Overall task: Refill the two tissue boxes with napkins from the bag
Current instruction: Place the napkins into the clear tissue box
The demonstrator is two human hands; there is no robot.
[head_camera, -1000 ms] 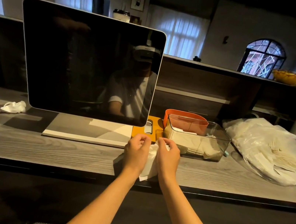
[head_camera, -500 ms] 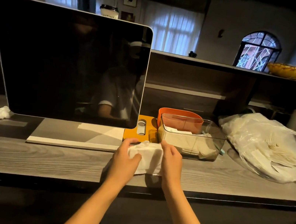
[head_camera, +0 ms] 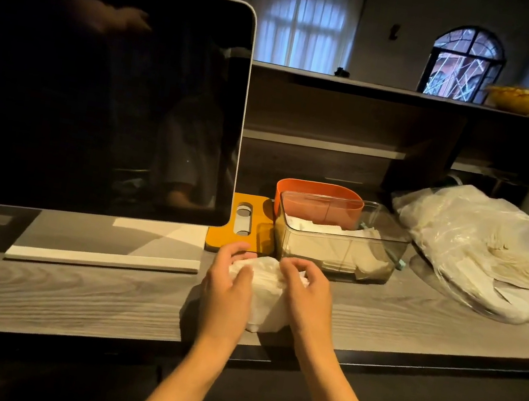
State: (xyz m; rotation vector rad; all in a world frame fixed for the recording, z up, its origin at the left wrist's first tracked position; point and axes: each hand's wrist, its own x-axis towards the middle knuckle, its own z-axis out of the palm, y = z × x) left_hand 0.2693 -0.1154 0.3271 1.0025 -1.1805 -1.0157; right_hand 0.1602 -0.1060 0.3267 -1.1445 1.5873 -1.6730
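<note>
**Refill partly done, one box waiting**

Both hands, left hand and right hand, are gripping a wad of white napkins over the near table. Just beyond, the clear box is holding some napkins; the orange box behind it looks unfilled, as far as I can tell. The bag is lying right, with many napkins left. No readable writing is showing anywhere.

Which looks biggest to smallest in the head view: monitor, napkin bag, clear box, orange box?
1. monitor, though it sits nearest the camera
2. napkin bag
3. clear box
4. orange box, partly hidden behind the clear one, so unsure
</note>
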